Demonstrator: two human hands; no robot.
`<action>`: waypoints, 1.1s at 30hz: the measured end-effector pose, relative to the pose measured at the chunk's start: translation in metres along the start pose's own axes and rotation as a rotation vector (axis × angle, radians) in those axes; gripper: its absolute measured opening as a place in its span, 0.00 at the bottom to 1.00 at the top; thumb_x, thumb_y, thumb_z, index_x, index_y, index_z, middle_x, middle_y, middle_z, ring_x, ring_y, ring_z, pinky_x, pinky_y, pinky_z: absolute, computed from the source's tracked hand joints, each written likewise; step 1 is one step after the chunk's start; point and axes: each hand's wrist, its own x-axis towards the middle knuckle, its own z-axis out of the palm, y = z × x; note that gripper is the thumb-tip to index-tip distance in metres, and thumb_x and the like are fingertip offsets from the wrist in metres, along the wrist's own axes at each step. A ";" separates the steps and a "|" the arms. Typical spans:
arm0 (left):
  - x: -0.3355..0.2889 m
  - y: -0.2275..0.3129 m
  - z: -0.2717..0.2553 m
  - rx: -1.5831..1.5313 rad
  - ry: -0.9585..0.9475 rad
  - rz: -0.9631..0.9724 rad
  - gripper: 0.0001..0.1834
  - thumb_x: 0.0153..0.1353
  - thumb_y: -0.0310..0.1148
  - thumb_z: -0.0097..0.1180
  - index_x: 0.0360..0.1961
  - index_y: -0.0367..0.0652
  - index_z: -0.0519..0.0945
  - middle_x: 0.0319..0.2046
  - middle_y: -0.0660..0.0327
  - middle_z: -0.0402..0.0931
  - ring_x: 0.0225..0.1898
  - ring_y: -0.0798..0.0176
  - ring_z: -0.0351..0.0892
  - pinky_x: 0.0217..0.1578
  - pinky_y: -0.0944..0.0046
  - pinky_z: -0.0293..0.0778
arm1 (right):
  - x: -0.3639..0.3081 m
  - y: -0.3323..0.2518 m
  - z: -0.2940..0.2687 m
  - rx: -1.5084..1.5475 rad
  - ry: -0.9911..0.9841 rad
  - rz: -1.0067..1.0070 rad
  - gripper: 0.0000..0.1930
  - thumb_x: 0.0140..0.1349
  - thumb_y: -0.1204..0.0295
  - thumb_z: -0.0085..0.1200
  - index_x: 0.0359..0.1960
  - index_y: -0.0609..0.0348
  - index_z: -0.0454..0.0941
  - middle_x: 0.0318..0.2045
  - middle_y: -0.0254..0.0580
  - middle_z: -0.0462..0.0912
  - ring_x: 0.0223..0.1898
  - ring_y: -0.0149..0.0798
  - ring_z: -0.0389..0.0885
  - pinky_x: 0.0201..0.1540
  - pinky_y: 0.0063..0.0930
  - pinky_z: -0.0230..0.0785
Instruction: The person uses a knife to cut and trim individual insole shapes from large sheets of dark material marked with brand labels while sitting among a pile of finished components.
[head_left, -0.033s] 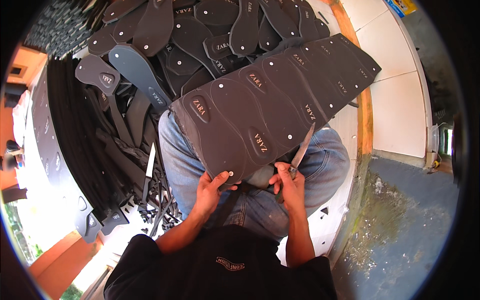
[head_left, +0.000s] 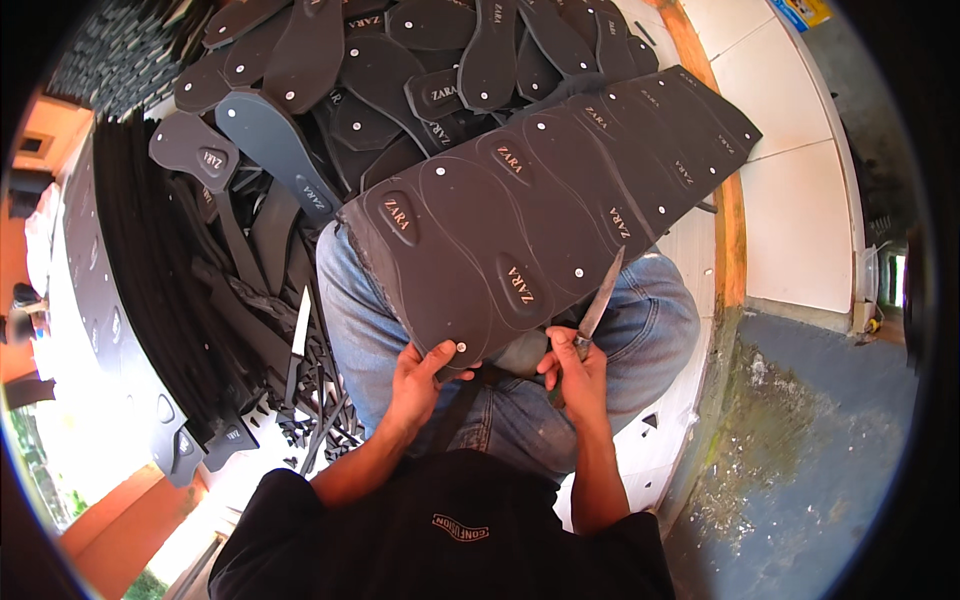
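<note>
While the left hand [head_left: 425,375] pinches the near edge of the long dark rubber sheet moulded with sole outlines [head_left: 545,205] across the lap, the right hand [head_left: 578,375] grips a slim steel-bladed knife [head_left: 598,305] — cutting seems underway; next, steady blade along an outline.

White wall tiles [head_left: 800,230] stood at the right above a worn blue-grey floor [head_left: 820,450]. A wooden strip [head_left: 728,225] edged the tiles. Bright daylight washed the orange wall [head_left: 120,530] at lower left.

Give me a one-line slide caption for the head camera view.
Seated person's left hand steadies a dark sole-moulded sheet on their lap; right hand holds a knife against it.
</note>
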 end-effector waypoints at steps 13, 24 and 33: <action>-0.034 0.078 -0.069 0.163 0.027 0.206 0.15 0.61 0.36 0.50 0.41 0.33 0.73 0.33 0.52 0.78 0.29 0.58 0.81 0.25 0.67 0.77 | -0.014 -0.001 -0.003 -0.078 0.074 -0.144 0.14 0.62 0.63 0.54 0.35 0.64 0.75 0.15 0.30 0.70 0.15 0.22 0.65 0.17 0.17 0.58; 0.011 -0.011 -0.018 0.099 -0.029 0.164 0.20 0.63 0.45 0.47 0.37 0.35 0.74 0.34 0.48 0.76 0.33 0.56 0.80 0.33 0.62 0.77 | -0.032 0.023 -0.002 -0.317 -0.052 -0.070 0.08 0.61 0.71 0.53 0.37 0.62 0.74 0.14 0.25 0.66 0.16 0.20 0.63 0.18 0.17 0.55; 0.056 -0.022 0.095 0.024 0.223 -0.026 0.19 0.60 0.49 0.53 0.26 0.45 0.67 0.12 0.66 0.59 0.10 0.71 0.56 0.11 0.70 0.51 | -0.032 0.011 0.000 -0.530 0.061 -0.131 0.06 0.53 0.76 0.53 0.33 0.64 0.76 0.15 0.35 0.70 0.19 0.28 0.66 0.24 0.25 0.61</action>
